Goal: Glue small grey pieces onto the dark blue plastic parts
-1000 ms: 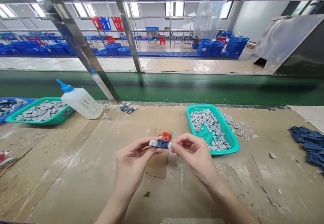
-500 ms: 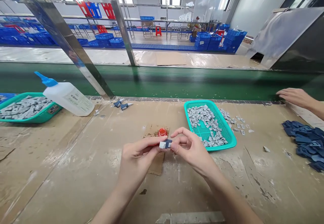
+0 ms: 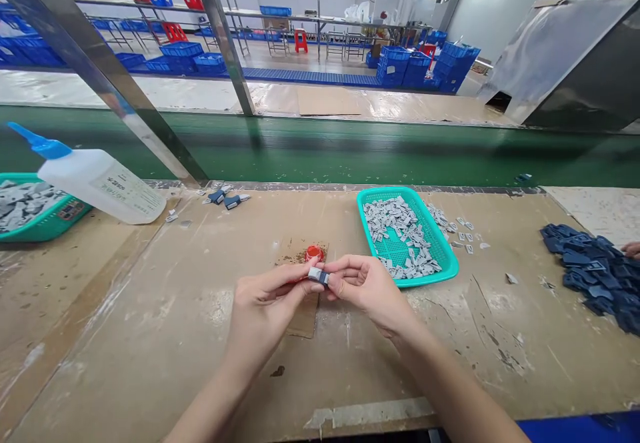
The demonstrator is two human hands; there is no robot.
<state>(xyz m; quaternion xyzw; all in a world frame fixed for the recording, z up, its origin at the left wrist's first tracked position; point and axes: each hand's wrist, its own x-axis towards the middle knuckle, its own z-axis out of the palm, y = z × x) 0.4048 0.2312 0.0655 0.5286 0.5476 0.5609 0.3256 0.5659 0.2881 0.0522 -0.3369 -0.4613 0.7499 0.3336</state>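
Between the fingertips of both hands is a small navy and light-grey piece (image 3: 319,275). My left hand (image 3: 273,299) pinches its grey end, and my right hand (image 3: 363,289) pinches the navy end. Just behind the fingers, a small red cap-like dish (image 3: 314,253) sits on a stained strip of cardboard (image 3: 301,326). To the right of it stands a teal basket (image 3: 453,263) holding many small grey pieces (image 3: 395,219). More grey pieces (image 3: 461,221) lie loose beside the basket.
A white squeeze bottle (image 3: 107,186) with a blue nozzle leans at the left against another teal basket (image 3: 55,223). Navy pieces (image 3: 595,273) are heaped at the right, near another person's fingers (image 3: 633,249). A green conveyor belt (image 3: 310,149) runs behind, past a metal post (image 3: 223,36).
My right fingers have closed in on the piece, and it has tilted. The other person's hand has drawn back from the belt to the heap. A navy piece now lies on the belt. The view has shifted.
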